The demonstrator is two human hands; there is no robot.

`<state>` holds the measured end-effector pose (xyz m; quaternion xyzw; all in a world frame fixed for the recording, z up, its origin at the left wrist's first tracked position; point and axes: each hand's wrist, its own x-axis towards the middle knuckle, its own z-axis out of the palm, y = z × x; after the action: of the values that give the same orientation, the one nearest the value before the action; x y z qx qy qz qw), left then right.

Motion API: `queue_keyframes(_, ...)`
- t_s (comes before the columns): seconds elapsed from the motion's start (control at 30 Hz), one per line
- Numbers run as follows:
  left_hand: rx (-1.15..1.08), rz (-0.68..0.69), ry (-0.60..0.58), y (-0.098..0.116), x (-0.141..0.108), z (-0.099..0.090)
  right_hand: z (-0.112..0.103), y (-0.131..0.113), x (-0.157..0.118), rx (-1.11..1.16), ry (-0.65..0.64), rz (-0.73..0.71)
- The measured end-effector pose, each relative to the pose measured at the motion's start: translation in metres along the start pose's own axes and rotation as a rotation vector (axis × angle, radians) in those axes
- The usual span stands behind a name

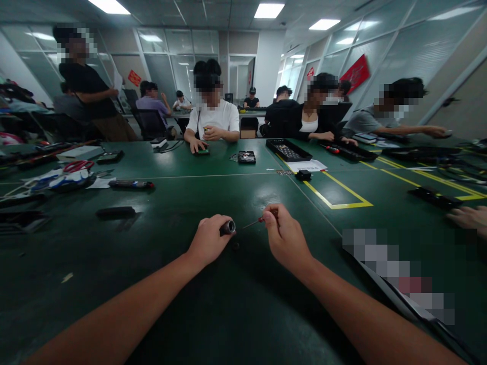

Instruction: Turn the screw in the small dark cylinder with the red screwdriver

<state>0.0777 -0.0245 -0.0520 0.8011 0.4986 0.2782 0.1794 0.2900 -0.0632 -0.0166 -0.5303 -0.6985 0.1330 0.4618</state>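
My left hand (210, 238) is closed around a dark cylindrical tube (229, 227), whose round open end with a pale rim faces right. In my right hand (284, 235) is a small screwdriver (261, 220) with a red handle; its thin shaft points left toward the tube, with a gap between tip and tube. A small dark round piece (236, 246) lies on the green table just below the tube. The inside of the tube is too dark to make out.
On the left lie a black bar-shaped object (116, 212), a dark pen-like tool (131, 185) and red-handled scissors (78, 167). Ahead are a small black block (303, 175) and a black parts tray (288, 150). A co-worker's hand (470, 221) reaches in at right. Several people sit around.
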Motion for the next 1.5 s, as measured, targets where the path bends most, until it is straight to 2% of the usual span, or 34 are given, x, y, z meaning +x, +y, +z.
queue_keyframes(0.23,0.047,0.036,-0.005,0.006,-0.003,-0.006,-0.001,0.0,0.001,0.016,0.004,0.006)
queue_keyframes(0.43,0.082,0.157,-0.158,0.013,-0.007,-0.012,-0.001,0.0,0.001,0.015,0.009,0.0)
queue_keyframes(0.57,0.062,0.141,-0.213,0.021,-0.007,-0.018,-0.003,0.001,0.001,0.016,0.007,-0.005)
queue_keyframes(0.73,0.186,0.154,-0.323,0.029,-0.008,-0.025,-0.003,-0.001,0.0,0.008,0.001,-0.007)
queue_keyframes(0.9,0.264,0.162,-0.432,0.028,-0.01,-0.025,-0.003,-0.003,0.001,0.01,0.007,-0.006)
queue_keyframes(1.17,0.249,0.163,-0.493,0.019,-0.007,-0.027,-0.003,-0.003,0.001,0.018,-0.001,-0.014)
queue_keyframes(1.27,0.141,0.123,-0.488,0.013,-0.003,-0.031,-0.004,-0.002,0.001,0.022,-0.008,-0.012)
queue_keyframes(1.37,-0.062,0.049,-0.45,0.004,0.004,-0.04,-0.004,-0.003,0.001,0.029,-0.018,-0.008)
queue_keyframes(1.43,-0.236,-0.061,-0.383,-0.001,0.01,-0.049,-0.004,-0.003,0.001,0.036,-0.028,-0.009)
queue_keyframes(1.5,-0.481,-0.211,-0.252,-0.007,0.016,-0.061,-0.004,-0.002,0.0,0.042,-0.034,-0.011)
